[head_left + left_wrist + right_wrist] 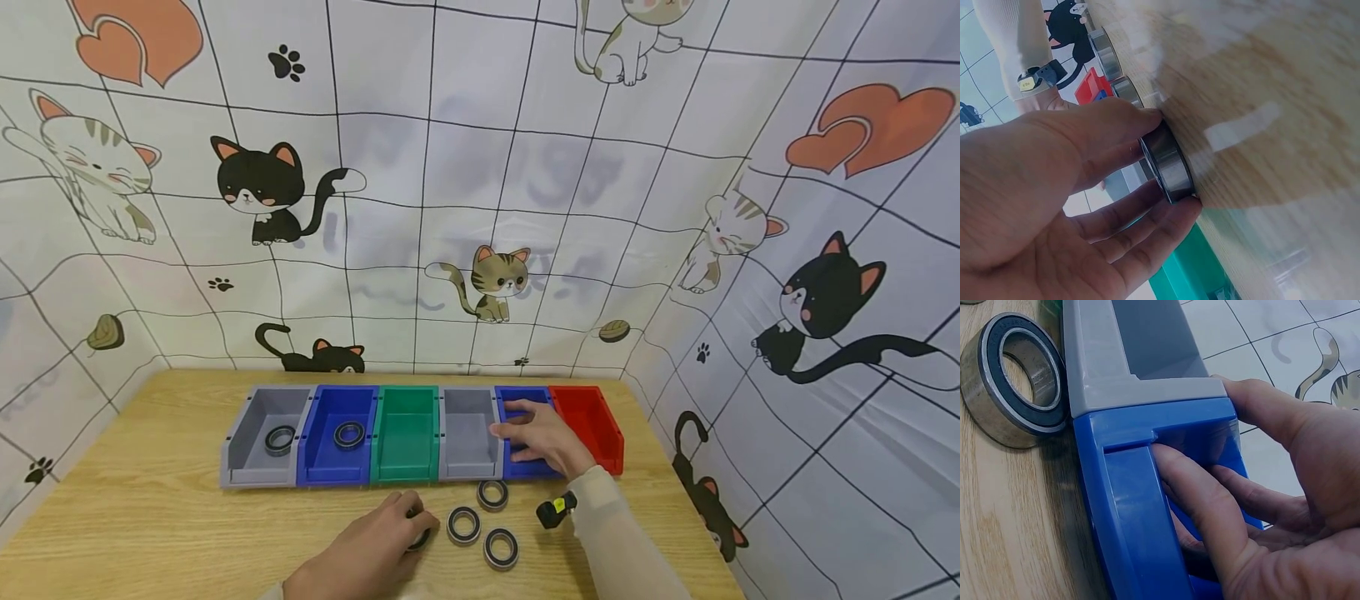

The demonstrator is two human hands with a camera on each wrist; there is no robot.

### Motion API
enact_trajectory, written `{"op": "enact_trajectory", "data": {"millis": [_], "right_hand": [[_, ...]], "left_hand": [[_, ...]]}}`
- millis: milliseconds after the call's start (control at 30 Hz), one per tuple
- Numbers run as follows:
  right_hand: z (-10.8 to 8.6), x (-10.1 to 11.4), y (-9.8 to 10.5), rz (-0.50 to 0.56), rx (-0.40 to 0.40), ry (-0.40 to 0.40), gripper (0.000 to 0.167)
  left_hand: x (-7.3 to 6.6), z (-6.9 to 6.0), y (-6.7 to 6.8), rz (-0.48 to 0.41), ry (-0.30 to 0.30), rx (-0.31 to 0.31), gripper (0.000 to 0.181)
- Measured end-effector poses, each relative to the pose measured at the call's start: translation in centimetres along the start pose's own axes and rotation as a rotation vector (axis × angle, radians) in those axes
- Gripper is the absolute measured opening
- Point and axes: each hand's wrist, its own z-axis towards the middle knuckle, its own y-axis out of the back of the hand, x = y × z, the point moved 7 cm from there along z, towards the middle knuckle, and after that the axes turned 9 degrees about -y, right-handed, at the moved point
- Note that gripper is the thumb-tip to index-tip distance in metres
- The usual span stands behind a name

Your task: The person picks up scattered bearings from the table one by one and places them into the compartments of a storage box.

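Left hand [375, 542]: thumb on one side, fingertips on the other, pinching a bearing [1172, 161] by its rim. It's low over the table [150, 508], in front of the green bin [408, 429]; can't tell if its underside is touching wood.

Right hand [543, 437]: palm down over the right blue bin [1141, 515], fingers spread and loosely bent, some dipped inside behind the front lip. Thumb is out at the divider with the right grey bin [468, 425]. No bearing shows in its grasp; some fingertips are hidden.

Three more bearings lie flat between my hands: near bearing [489, 550], middle bearing [452, 527] and far bearing [503, 497]. The far one is just in front of the right grey bin; middle one is closest to my left hand.

Binned: one bearing in the left grey bin [277, 404], one in the left blue bin [341, 404]. Red bin [592, 412] ends the row at right, partly behind my right wrist. Light sleeve [622, 533] on that arm, small black camera [551, 512] at the cuff. Cat-print curtain [397, 175] behind.
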Motion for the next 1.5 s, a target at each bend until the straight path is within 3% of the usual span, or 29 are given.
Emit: {"op": "enact_trajectory", "data": {"millis": [567,933,1500], "right_hand": [[0.2,-0.2,0.0,-0.002,-0.016,-0.001,0.088],[0.2,-0.1,0.0,0.013,0.003,0.005,0.086],[0.3,-0.3,0.0,0.009,0.000,0.011,0.087]], "left_hand": [[-0.3,0.1,0.1,0.010,-0.007,-0.012,0.024],[-0.3,0.3,0.4,0.061,-0.030,-0.038,0.021],[-0.1,0.8,2.1,0.093,-0.037,-0.112,0.029]]}}
